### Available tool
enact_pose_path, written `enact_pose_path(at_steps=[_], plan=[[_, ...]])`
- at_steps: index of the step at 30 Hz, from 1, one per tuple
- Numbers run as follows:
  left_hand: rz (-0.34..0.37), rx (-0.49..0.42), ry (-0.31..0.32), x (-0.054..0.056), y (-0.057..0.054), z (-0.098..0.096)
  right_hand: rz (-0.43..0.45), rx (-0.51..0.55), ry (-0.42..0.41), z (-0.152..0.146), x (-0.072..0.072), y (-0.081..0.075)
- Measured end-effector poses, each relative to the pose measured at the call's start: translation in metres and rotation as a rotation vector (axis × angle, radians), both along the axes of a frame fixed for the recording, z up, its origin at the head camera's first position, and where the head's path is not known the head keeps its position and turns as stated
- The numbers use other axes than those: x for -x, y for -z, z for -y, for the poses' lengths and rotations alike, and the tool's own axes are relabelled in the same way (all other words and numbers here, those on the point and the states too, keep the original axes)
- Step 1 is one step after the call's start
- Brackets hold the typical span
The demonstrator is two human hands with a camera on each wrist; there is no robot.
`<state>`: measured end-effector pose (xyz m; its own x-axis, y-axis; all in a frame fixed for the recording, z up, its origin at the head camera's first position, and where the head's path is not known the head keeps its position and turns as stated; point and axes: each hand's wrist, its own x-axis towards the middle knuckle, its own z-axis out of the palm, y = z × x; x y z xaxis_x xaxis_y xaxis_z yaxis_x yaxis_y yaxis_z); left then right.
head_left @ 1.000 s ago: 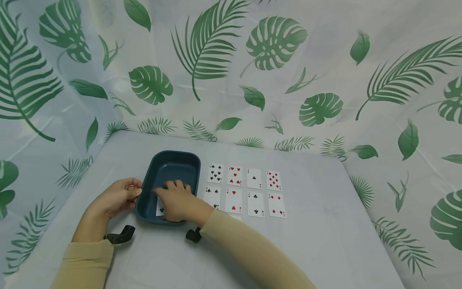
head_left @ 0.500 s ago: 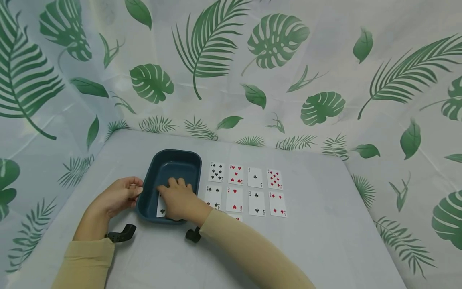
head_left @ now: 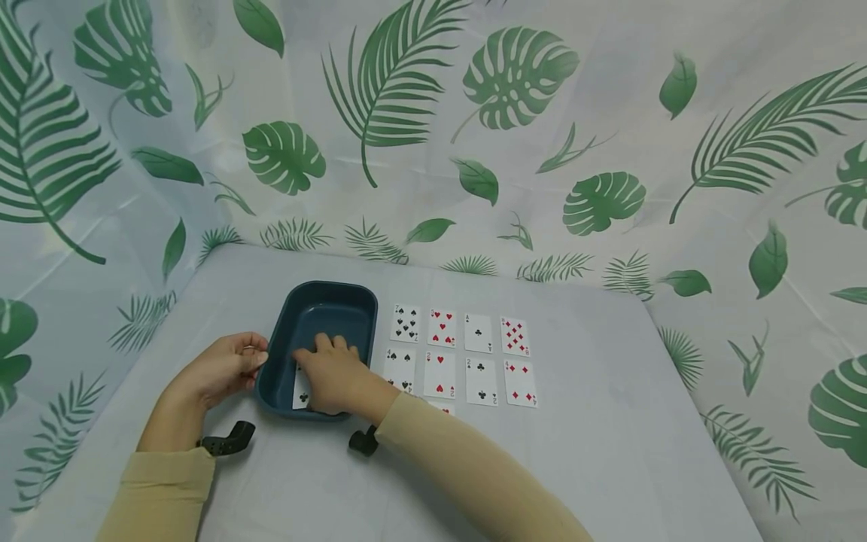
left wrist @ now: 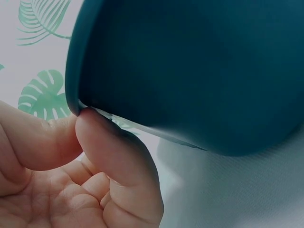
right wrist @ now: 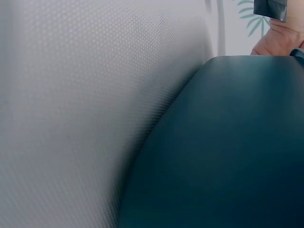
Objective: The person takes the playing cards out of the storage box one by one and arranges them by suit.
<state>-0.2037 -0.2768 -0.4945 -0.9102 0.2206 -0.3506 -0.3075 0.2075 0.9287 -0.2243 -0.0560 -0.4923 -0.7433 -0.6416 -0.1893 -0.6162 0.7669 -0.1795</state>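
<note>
A dark blue rectangular tray [head_left: 332,295] stands left of the middle of the table. At its left edge, my left hand [head_left: 226,365] pinches the rim between thumb and index finger, as the left wrist view shows with the thumb [left wrist: 42,137] right at the rim. My right hand [head_left: 335,380] reaches over the near part of the tray, bent fingers pointing down into it. Beneath that hand lies a white playing card [head_left: 300,393], a black club showing at its lower left. The right fingertips are hidden, so I cannot tell whether they grip the card.
Right of the tray, face-up playing cards lie in rows, among them a seven of spades [head_left: 405,324], a two of hearts [head_left: 439,375] and a four of diamonds [head_left: 520,384]. The right sleeve [head_left: 467,467] partly covers the nearest ones. A leaf-print cloth [head_left: 420,203] hangs behind.
Hardly anything differs. Both hands keep their places at the tray, and the head view has shifted by only a few pixels.
</note>
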Motion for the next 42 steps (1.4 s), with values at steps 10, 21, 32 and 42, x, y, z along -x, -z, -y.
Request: enact_pose_path(at_steps=[10,21,32,42], plan=[[-0.004,0.0,0.011,0.001,-0.001,0.001,-0.003,0.046,-0.011,-0.002,-0.001,-0.005],[0.006,-0.009,0.014,-0.003,0.002,0.002,0.051,0.163,-0.025,-0.006,0.001,-0.008],[0.007,-0.002,0.004,-0.001,0.001,0.001,0.093,0.31,0.004,-0.016,0.0,-0.019],[0.005,-0.003,-0.009,-0.001,0.001,-0.001,0.142,0.453,0.01,-0.038,-0.005,-0.025]])
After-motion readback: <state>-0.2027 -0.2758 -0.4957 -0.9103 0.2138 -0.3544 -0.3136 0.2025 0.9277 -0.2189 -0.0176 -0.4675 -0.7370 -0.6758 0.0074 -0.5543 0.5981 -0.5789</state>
